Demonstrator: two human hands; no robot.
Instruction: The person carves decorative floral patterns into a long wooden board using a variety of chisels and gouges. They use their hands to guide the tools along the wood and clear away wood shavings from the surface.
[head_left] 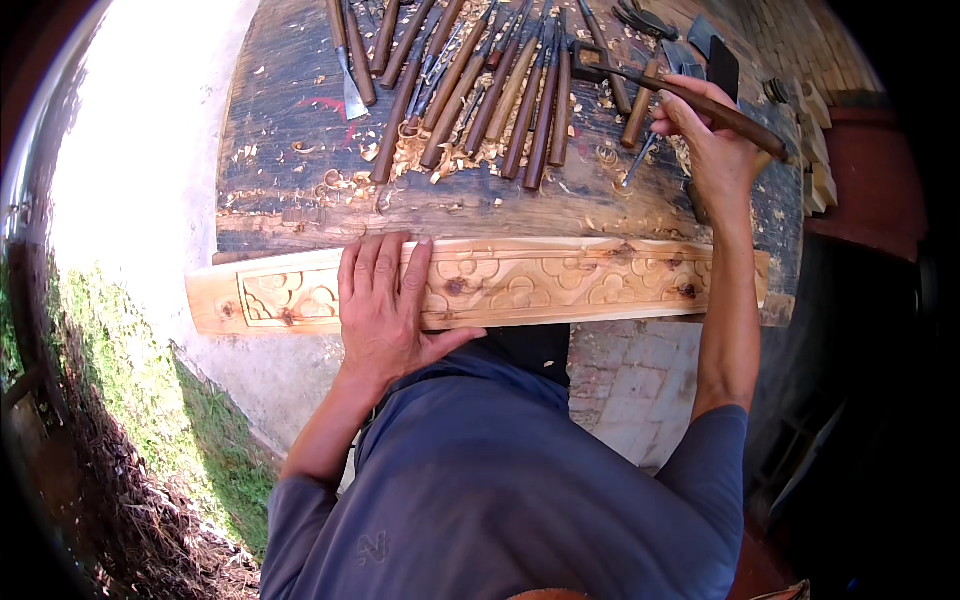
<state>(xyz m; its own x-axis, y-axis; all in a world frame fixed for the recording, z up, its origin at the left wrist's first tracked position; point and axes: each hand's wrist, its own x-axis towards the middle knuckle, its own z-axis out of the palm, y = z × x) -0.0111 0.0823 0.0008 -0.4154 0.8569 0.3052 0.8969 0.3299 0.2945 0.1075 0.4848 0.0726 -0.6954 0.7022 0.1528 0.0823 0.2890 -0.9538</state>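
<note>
A long pale wooden plank (pixel 560 285) with carved floral patterns lies across the near edge of a dark worn workbench (pixel 290 130). My left hand (pixel 385 300) rests flat on the plank's left part, fingers spread. My right hand (pixel 705 135) is raised over the bench's right side and grips a wooden-handled chisel (pixel 720 112), its metal shaft pointing left. A row of several wooden-handled chisels (pixel 480 90) lies on the bench behind the plank, among wood shavings.
Another chisel with a bright blade (pixel 350 85) lies at the row's left end. Dark tools (pixel 715 55) sit at the far right of the bench. Grass (pixel 120 400) lies to the left, paving stones (pixel 625 385) below the bench edge.
</note>
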